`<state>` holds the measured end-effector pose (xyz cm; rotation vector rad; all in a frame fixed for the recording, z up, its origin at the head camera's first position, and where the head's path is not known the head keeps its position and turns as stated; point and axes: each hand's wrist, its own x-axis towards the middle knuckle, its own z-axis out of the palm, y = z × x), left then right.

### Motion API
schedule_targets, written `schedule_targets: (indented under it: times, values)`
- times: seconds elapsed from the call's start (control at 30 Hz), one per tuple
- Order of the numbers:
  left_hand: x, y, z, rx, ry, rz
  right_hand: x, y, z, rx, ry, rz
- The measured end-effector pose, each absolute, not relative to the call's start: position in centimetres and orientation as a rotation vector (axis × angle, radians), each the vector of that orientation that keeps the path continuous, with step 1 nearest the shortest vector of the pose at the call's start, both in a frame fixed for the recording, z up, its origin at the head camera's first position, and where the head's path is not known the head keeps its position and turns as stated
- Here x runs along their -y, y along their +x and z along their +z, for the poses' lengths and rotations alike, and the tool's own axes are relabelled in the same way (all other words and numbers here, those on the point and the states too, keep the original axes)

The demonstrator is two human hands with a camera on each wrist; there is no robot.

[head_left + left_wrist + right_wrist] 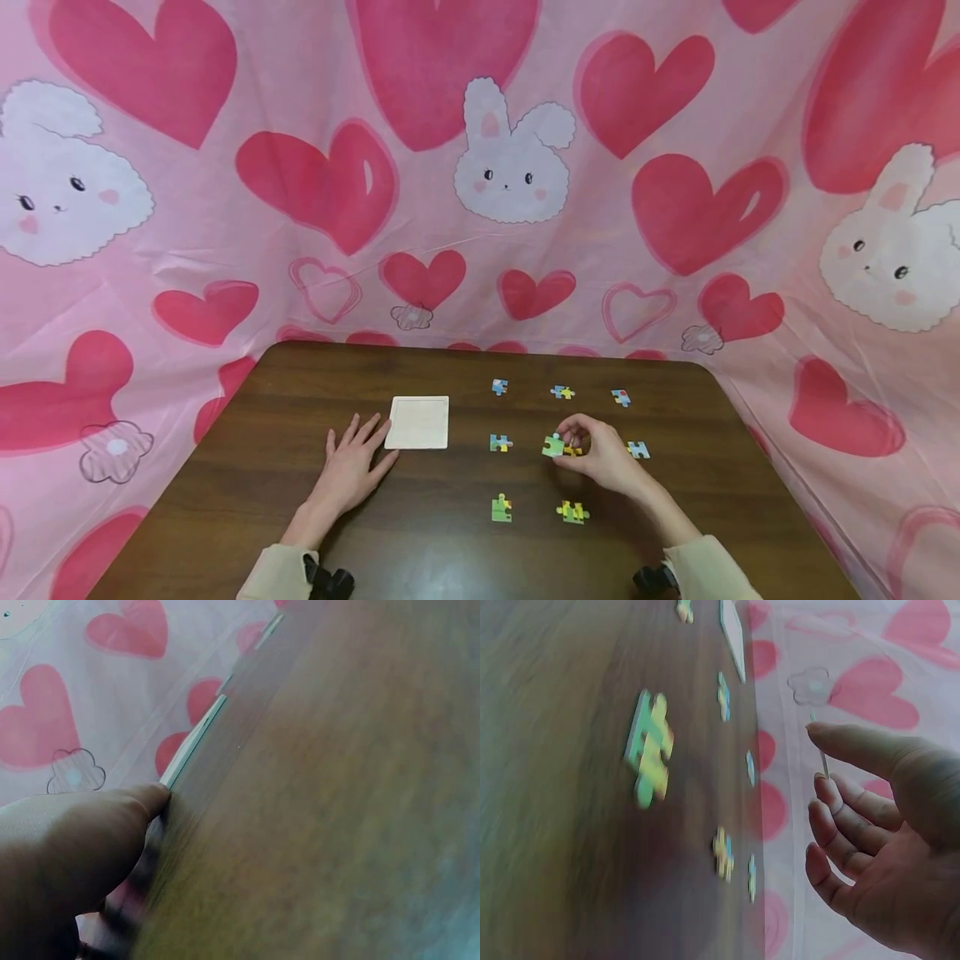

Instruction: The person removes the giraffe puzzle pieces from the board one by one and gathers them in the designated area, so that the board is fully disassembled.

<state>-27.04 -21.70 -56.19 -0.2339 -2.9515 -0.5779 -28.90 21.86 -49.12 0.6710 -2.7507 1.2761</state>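
Observation:
My right hand (600, 454) pinches a green jigsaw piece (553, 446) between thumb and fingers. In the right wrist view that piece (823, 754) is seen edge-on, held above the tabletop. Partly covered by the hand and the held piece, a yellow jigsaw piece (573, 451) lies on the table. My left hand (352, 467) rests on the table with spread fingers, its fingertips at the left side and lower corner of a pale square puzzle tray (420, 422). In the left wrist view, the thumb touches the tray's edge (196, 742).
Blue pieces (562, 392) form a back row on the brown table (442, 542). Others lie left (500, 442) and right (638, 450) of my right hand. Nearer me are a green piece (502, 508) and a yellow-green piece (573, 512). A pink heart-patterned cloth (427, 200) hangs behind.

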Motion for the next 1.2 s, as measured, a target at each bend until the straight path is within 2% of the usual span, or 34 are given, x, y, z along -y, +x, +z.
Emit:
schedule_targets:
  times: [0.3,0.8,1.2]
  values:
    - [21.6,-27.1,-56.2,2.931,-0.235,-0.577,-27.1,-27.1,-50.0,2.658,0.839,1.478]
    - [21.5,-27.1,-56.1,2.929,-0.233,-0.569,-35.0,-24.4,-52.7,2.577,1.010,1.461]
    - [21.6,-26.9,-56.3,2.902,-0.237,-0.582,-37.2,-23.3,-54.1,2.678,0.964,1.267]
